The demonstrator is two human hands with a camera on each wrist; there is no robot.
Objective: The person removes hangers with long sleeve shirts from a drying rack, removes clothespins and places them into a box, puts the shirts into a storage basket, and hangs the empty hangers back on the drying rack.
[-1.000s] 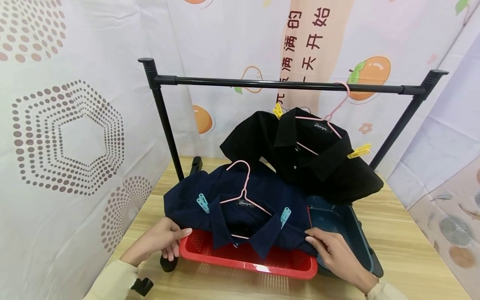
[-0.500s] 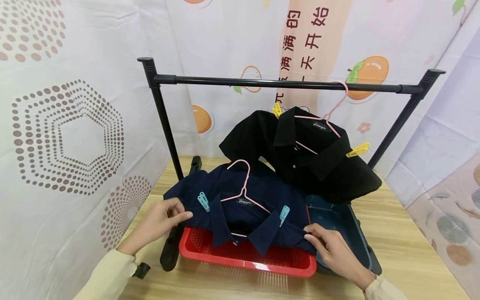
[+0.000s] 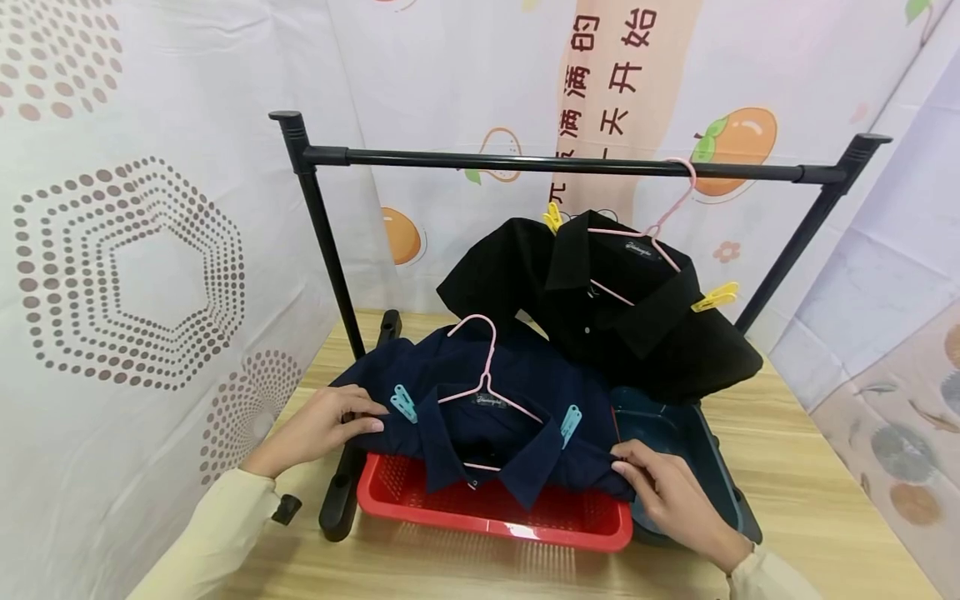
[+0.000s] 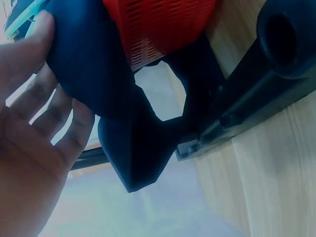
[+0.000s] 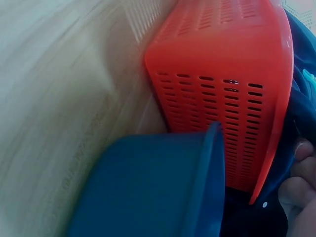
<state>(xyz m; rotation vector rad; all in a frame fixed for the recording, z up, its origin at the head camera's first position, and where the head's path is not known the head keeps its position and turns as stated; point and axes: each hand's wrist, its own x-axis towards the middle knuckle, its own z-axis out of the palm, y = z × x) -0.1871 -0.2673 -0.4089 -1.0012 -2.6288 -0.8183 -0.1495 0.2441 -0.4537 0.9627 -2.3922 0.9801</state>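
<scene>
A navy shirt (image 3: 547,367) lies across the red basket (image 3: 487,527), collar toward me. In its neck is a pink hanger (image 3: 489,358), hook pointing away and off the rack. Two light blue clothespins, a left one (image 3: 403,403) and a right one (image 3: 572,425), clip the shoulders. My left hand (image 3: 318,429) pinches the left shoulder beside its clothespin; in the left wrist view the thumb lies over the navy cloth (image 4: 84,59) and the fingers behind it. On the other side, my right hand (image 3: 667,496) pinches the edge of the right sleeve between thumb and fingers.
A black shirt (image 3: 498,275) hangs by another pink hanger (image 3: 682,196) from the rack's bar (image 3: 450,161), yellow clothespins (image 3: 716,297) on its shoulders. Right of the basket stands a dark teal tub (image 3: 720,475). The rack's black foot (image 3: 339,500) lies left of the basket.
My left hand has left the sleeve's lower edge by the basket rim, risen, and taken hold of the shoulder nearer the clothespin. The right hand keeps its pinch, almost still.
</scene>
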